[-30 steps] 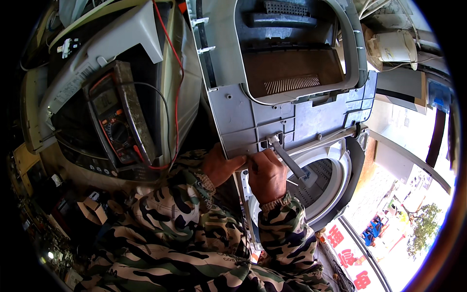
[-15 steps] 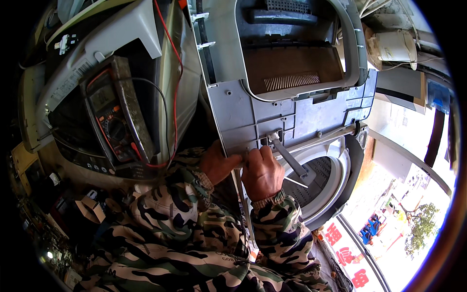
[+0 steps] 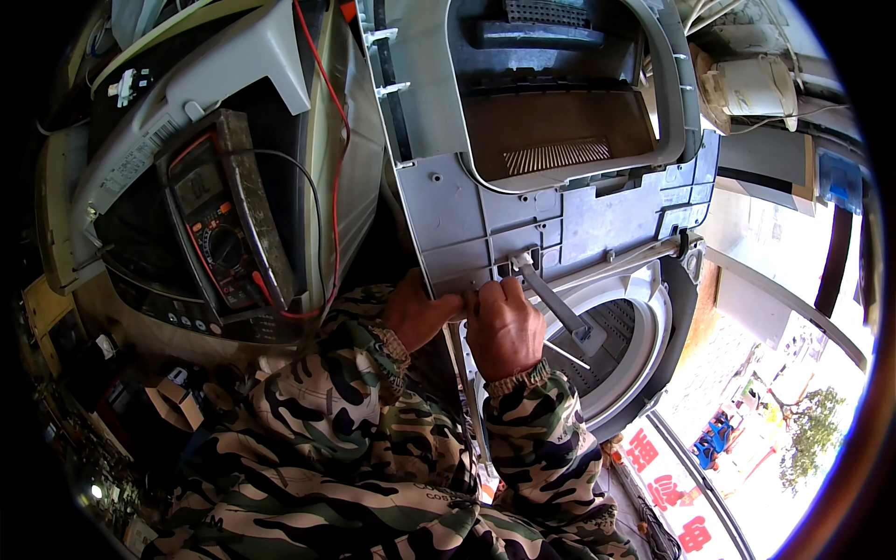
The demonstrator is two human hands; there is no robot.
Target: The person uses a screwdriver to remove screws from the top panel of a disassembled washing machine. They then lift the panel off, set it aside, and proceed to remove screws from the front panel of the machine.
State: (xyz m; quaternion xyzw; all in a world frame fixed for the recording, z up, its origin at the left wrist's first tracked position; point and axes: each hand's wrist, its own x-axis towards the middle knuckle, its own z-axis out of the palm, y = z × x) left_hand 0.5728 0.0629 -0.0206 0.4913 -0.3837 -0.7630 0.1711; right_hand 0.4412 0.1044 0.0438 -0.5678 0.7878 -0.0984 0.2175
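Observation:
A grey plastic washing machine top panel [image 3: 597, 219] stands tilted up above a round tub opening with a white ring [image 3: 661, 327]. At its lower left corner my left hand [image 3: 420, 313] is closed, its thumb reaching toward my other hand. Right beside it, my right hand [image 3: 506, 327] is curled in a pinch against the panel's lower edge. What the fingertips of both hands hold is hidden. A grey lever arm [image 3: 555, 301] hangs from the panel just beyond my right hand. Below the lever, a thin white rod [image 3: 567, 356] shows beside that hand.
A multimeter [image 3: 219, 219] rests in a metal frame on the left, with a red lead [image 3: 343, 140] looping down. A grey plastic machine cover [image 3: 252, 56] lies behind it. A small cardboard box [image 3: 175, 403] stands lower left. White pipe [image 3: 751, 93] is at upper right.
The raised panel has shifted very slightly left in the picture. Both hands keep nearly the same place and closed pose.

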